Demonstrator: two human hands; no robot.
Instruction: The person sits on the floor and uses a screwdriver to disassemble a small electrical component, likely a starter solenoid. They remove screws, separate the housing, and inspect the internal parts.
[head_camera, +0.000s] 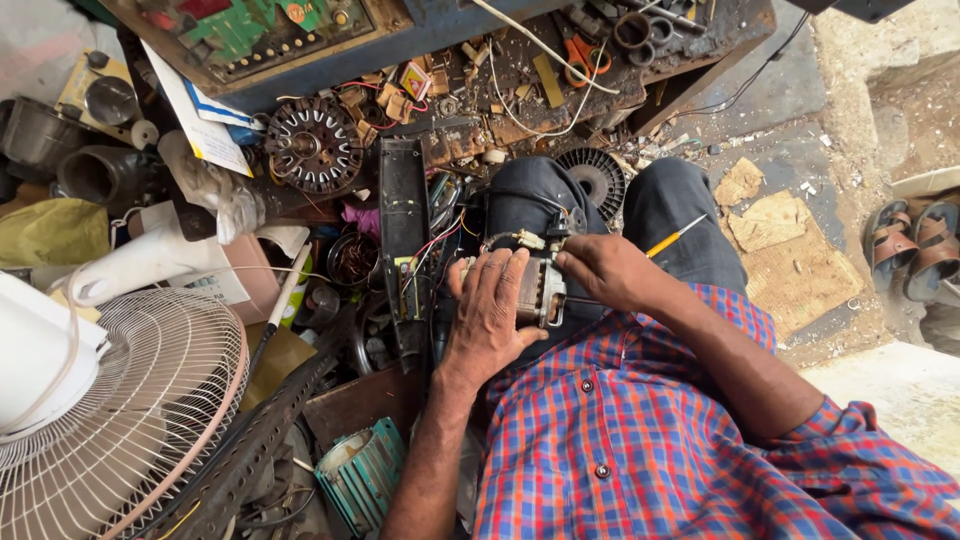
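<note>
- While the left hand (490, 315) lies flat over the small electric motor (538, 290), its fingers are spread and pressing down on the casing, steadying it on the lap.
- Right hand (608, 268) comes in from the other side, grip closed around a yellow-handled screwdriver (672, 238), whose handle sticks out past the knuckles; the tip end is hidden by the hand.
- That motor sits between both hands, resting on the dark trousers (680, 210), just ahead of the checked shirt (640, 430).
- Look at it: metal body, dull grey with a coppery patch showing, wires (510, 240) running off its top end.
- Just to the left, a long black housing (404, 240) stands on edge, red and yellow wiring spilling beside it.
- Crowding in further left: a white fan with its wire guard (130, 400), a teal finned motor shell (362, 478), a round rotor disc (314, 145).
- Up top, a cluttered counter (520, 70) carries orange-handled scissors (585, 55) and scraps.
- Off right, sandals (915, 250) on the floor, well apart.
</note>
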